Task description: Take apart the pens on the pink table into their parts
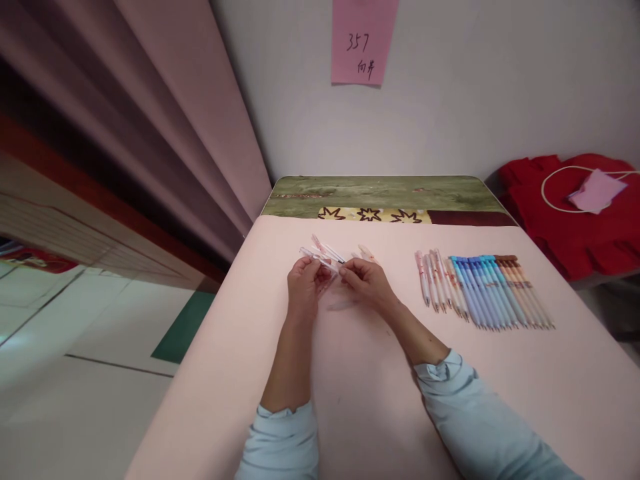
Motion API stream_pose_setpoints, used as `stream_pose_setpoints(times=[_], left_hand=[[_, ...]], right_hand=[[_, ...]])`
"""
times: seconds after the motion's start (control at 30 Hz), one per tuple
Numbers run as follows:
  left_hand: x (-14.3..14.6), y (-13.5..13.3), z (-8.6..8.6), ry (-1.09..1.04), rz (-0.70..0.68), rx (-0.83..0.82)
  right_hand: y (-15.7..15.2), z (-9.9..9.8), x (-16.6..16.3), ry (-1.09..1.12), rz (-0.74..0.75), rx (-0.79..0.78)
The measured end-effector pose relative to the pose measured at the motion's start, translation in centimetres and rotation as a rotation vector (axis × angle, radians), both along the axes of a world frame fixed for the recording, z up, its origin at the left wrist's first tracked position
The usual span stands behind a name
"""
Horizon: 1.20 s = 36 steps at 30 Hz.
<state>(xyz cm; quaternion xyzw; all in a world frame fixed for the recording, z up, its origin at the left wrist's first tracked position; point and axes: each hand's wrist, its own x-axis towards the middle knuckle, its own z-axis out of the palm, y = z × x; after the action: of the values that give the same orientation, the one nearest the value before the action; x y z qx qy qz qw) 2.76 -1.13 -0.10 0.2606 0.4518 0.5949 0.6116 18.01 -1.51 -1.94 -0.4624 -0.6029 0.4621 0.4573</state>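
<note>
My left hand (pixel 303 285) is closed around a whitish, see-through pen (pixel 323 261), which points to the right between my hands. My right hand (pixel 369 280) pinches at the right end of that pen, thumb and forefinger together; a small dark tip shows at the fingertips, too small to name. Just beyond my fingers lie loose pale pink and white pen pieces (pixel 317 243), partly hidden by my left hand. More pale pieces (pixel 367 253) lie behind my right hand, and a clear piece (pixel 341 305) rests on the table between my wrists.
To the right, a row of pens (pixel 487 293) lies side by side: pink, orange, blue and brown. The table is covered with a pale pink sheet (pixel 370 400). A red stool cover (pixel 555 227) stands at the right; a mauve curtain (pixel 165 100) hangs left.
</note>
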Motion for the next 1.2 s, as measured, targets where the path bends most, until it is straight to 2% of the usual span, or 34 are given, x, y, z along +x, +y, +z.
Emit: stream_pose_setpoints(times=[1.2], left_hand=[[0.04, -0.03, -0.05, 0.004, 0.002, -0.013]], right_hand=[[0.03, -0.22, -0.01, -0.079, -0.020, 0.034]])
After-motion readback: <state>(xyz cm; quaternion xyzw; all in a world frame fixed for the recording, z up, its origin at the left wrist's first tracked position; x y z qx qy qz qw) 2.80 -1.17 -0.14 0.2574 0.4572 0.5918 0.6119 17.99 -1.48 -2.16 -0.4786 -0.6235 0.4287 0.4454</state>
